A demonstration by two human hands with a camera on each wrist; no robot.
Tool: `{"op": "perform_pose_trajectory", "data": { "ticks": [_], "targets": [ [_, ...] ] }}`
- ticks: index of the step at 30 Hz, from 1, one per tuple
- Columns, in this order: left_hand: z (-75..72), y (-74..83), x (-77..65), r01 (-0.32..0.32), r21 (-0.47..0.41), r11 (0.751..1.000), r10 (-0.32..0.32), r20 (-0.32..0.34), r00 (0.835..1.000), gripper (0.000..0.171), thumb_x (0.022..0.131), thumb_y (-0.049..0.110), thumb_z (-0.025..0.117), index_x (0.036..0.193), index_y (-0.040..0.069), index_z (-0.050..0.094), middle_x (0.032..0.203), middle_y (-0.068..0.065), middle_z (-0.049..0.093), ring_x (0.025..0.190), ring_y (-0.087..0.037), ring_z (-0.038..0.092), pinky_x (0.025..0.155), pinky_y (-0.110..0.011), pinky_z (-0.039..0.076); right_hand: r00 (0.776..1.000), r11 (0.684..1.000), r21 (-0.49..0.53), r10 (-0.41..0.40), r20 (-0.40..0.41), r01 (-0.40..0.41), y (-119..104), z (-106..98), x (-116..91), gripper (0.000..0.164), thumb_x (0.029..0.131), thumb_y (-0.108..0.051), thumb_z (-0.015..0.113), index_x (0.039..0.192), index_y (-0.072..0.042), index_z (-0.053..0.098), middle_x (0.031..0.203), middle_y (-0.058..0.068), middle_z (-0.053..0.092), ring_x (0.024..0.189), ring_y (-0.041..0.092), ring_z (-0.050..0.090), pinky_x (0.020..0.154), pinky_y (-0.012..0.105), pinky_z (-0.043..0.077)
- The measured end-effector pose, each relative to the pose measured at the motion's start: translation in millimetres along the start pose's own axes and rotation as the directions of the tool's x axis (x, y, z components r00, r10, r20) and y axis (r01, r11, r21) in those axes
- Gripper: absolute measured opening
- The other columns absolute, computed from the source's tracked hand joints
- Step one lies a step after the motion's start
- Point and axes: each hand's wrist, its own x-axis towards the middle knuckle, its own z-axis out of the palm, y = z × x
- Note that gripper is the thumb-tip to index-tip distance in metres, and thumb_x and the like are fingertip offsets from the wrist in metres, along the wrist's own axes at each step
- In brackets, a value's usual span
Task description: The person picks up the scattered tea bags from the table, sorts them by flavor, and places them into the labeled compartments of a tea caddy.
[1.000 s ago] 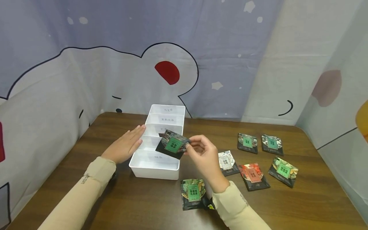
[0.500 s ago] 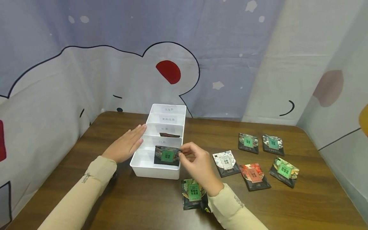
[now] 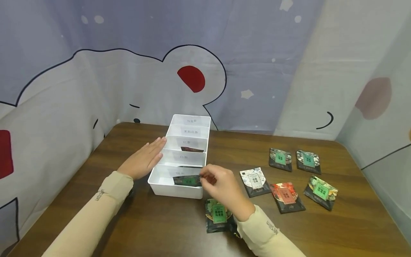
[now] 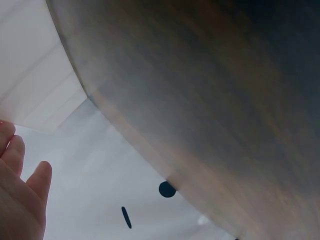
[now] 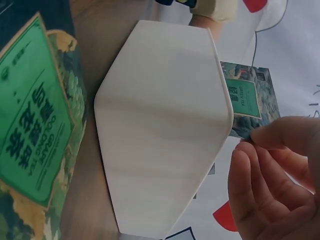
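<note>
My right hand (image 3: 221, 184) pinches the corner of a dark tea packet with a green label (image 5: 243, 97), which reads "green tea" in the right wrist view. The packet stands partly inside the front compartment of a white divided box (image 3: 174, 192). Along the box's left side rests my left hand (image 3: 142, 159), fingers straight and touching its rim. Farther back in the box, a dark red packet (image 3: 192, 149) shows its top edge in the third compartment from the front. Handwritten labels mark the compartments.
A green-labelled oolong packet (image 3: 219, 216) lies in front of the box, partly behind the right wrist. To the right are a white packet (image 3: 255, 181), a red packet (image 3: 287, 197) and several green-labelled packets (image 3: 321, 191) on the wooden table (image 3: 154, 228). A printed curtain (image 3: 257, 71) hangs behind.
My right hand has brought the green-labelled packet from above the box down into the front compartment, turning it upright. The left hand keeps its place on the rim.
</note>
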Motion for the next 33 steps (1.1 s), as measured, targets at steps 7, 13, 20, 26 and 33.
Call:
{"op": "perform_pose_trajectory", "data": {
  "ticks": [7,13,20,26,33],
  "targets": [
    [-0.1,-0.6,0.2,0.010,-0.007,1.000,-0.010,0.015,1.000,0.061,0.111,0.037,0.029,0.163,0.007,0.016,0.168,-0.009,0.017,0.155,-0.028,0.015,0.125,-0.053,0.016,0.993,0.989,-0.114,-0.085,0.079,0.094,-1,-3,-5,0.015,0.081,0.004,0.075,0.086,-0.009,0.069,0.080,-0.002,0.067,0.067,0.011,0.064,0.062,0.016,0.053],
    [-0.6,-2.1,0.6,0.008,-0.001,1.000,-0.008,0.013,1.000,0.060,0.111,0.035,0.031,0.162,0.006,0.017,0.168,-0.010,0.018,0.155,-0.028,0.016,0.125,-0.052,0.015,0.989,0.982,-0.144,-0.105,0.108,0.120,2,-5,-7,0.014,0.083,0.001,0.076,0.088,-0.010,0.070,0.081,-0.003,0.068,0.068,0.008,0.064,0.063,0.015,0.053],
    [-0.3,-2.2,0.8,0.013,0.015,1.000,-0.013,0.025,1.000,0.060,0.111,0.034,0.033,0.163,0.007,0.017,0.169,-0.009,0.017,0.155,-0.028,0.015,0.125,-0.052,0.015,0.989,0.982,-0.163,-0.071,0.131,0.092,3,-11,-9,0.011,0.084,-0.001,0.076,0.089,-0.009,0.071,0.083,-0.002,0.070,0.069,0.010,0.064,0.063,0.017,0.054],
    [-1.7,-0.1,0.6,-0.008,0.009,1.000,0.008,0.005,1.000,0.060,0.111,0.035,0.031,0.162,0.005,0.019,0.168,-0.011,0.020,0.155,-0.030,0.018,0.124,-0.053,0.017,0.981,0.989,-0.144,-0.008,0.195,0.036,5,-19,-11,0.012,0.085,-0.002,0.077,0.091,-0.009,0.070,0.084,-0.002,0.068,0.071,0.011,0.064,0.064,0.019,0.054],
    [-1.6,-0.5,0.4,-0.029,0.016,0.999,0.029,-0.019,0.999,0.059,0.111,0.035,0.032,0.161,0.004,0.022,0.167,-0.012,0.024,0.154,-0.031,0.021,0.123,-0.055,0.019,0.934,0.989,-0.141,0.092,0.345,-0.045,11,-31,-15,0.019,0.087,-0.004,0.076,0.105,-0.003,0.070,0.099,0.009,0.071,0.081,0.018,0.067,0.073,0.027,0.058]
  ]
}}
